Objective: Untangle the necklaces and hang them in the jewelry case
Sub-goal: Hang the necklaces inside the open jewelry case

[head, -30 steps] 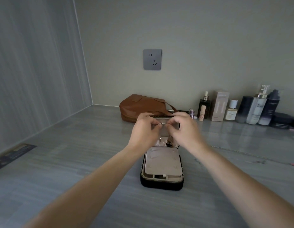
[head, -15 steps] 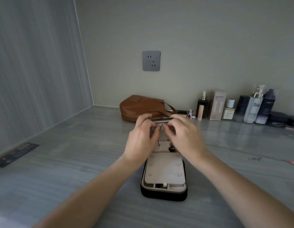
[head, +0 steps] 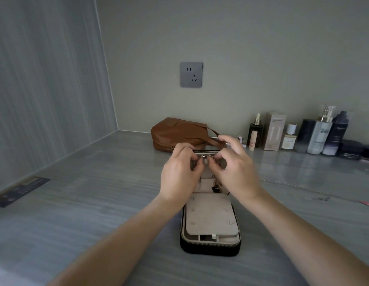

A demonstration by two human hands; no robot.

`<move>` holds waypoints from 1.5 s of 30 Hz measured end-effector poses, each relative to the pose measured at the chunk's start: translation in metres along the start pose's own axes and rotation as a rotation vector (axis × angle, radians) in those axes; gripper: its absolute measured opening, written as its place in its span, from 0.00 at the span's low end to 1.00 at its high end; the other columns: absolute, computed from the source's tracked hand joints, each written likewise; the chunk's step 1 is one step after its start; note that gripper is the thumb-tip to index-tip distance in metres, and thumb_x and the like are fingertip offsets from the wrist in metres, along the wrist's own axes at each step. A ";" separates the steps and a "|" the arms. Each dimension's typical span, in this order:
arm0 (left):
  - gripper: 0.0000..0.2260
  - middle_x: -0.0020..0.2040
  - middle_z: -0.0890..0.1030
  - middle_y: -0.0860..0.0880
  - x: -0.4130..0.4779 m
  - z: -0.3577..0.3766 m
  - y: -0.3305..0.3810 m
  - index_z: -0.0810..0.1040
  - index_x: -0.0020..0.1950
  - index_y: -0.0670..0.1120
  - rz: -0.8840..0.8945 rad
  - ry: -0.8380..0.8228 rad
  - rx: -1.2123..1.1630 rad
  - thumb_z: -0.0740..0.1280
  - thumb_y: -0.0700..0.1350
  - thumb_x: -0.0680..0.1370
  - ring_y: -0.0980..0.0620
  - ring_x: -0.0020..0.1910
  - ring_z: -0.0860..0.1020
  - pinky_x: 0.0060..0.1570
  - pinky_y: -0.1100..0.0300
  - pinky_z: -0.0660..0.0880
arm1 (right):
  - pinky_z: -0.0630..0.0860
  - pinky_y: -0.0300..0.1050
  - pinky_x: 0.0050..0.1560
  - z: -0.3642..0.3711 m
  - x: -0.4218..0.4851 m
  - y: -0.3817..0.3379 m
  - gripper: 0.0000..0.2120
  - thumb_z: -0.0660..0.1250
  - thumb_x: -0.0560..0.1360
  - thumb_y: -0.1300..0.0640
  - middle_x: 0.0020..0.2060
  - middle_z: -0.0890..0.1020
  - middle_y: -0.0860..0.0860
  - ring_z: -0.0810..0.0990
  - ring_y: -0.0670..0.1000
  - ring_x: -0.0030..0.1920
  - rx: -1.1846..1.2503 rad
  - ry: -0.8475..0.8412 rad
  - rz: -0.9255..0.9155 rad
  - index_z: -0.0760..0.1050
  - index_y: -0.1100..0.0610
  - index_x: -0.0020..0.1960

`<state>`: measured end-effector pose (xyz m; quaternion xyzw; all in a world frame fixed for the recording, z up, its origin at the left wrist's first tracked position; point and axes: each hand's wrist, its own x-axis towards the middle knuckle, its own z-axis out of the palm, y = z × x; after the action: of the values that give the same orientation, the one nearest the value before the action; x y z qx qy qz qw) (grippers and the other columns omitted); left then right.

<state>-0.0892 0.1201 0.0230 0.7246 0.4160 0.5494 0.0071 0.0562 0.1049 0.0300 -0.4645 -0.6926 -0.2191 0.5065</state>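
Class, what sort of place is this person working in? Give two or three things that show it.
Probably a home vanity counter: skincare bottles line the back wall, a brown handbag lies near them, and an open jewelry case sits on the countertop.

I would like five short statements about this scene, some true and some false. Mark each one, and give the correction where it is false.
1. The left hand and the right hand both pinch a necklace at the upper edge of the jewelry case. True.
2. The jewelry case is zipped shut. False: it is open and its beige lining shows.
3. A brown bag lies behind the case, near the wall. True.
4. The cosmetic bottles stand to the left of the bag. False: they stand to its right, along the wall.
5. A chain lies on the counter, to the right of the case. True.
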 end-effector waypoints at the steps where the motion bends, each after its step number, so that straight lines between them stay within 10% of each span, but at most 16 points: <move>1: 0.08 0.53 0.76 0.54 -0.001 0.000 -0.001 0.74 0.39 0.43 0.012 0.003 0.003 0.70 0.44 0.73 0.54 0.41 0.76 0.36 0.54 0.76 | 0.78 0.45 0.36 0.000 0.000 0.000 0.10 0.71 0.70 0.58 0.60 0.78 0.57 0.83 0.52 0.41 0.010 -0.007 0.005 0.75 0.61 0.34; 17: 0.05 0.57 0.74 0.55 -0.009 -0.003 -0.003 0.77 0.45 0.49 0.058 -0.071 0.060 0.71 0.44 0.71 0.53 0.43 0.77 0.33 0.59 0.73 | 0.78 0.46 0.32 -0.007 0.000 0.009 0.08 0.71 0.70 0.59 0.66 0.71 0.58 0.78 0.53 0.60 -0.040 -0.279 -0.160 0.73 0.59 0.36; 25: 0.07 0.59 0.74 0.55 -0.008 -0.003 0.000 0.73 0.40 0.47 -0.008 -0.075 0.038 0.68 0.47 0.75 0.53 0.46 0.78 0.36 0.58 0.73 | 0.80 0.53 0.41 -0.003 -0.001 0.003 0.16 0.59 0.74 0.51 0.64 0.73 0.58 0.79 0.51 0.57 -0.010 -0.203 -0.060 0.75 0.61 0.35; 45: 0.12 0.55 0.72 0.55 -0.006 -0.004 0.000 0.70 0.33 0.45 -0.070 -0.140 0.025 0.70 0.47 0.72 0.57 0.41 0.74 0.37 0.62 0.68 | 0.61 0.34 0.43 -0.008 0.013 -0.001 0.16 0.74 0.69 0.57 0.54 0.79 0.51 0.75 0.46 0.46 0.105 -0.340 0.316 0.74 0.58 0.25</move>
<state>-0.0930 0.1146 0.0193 0.7464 0.4463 0.4914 0.0463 0.0586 0.1041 0.0449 -0.5704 -0.6971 -0.0197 0.4339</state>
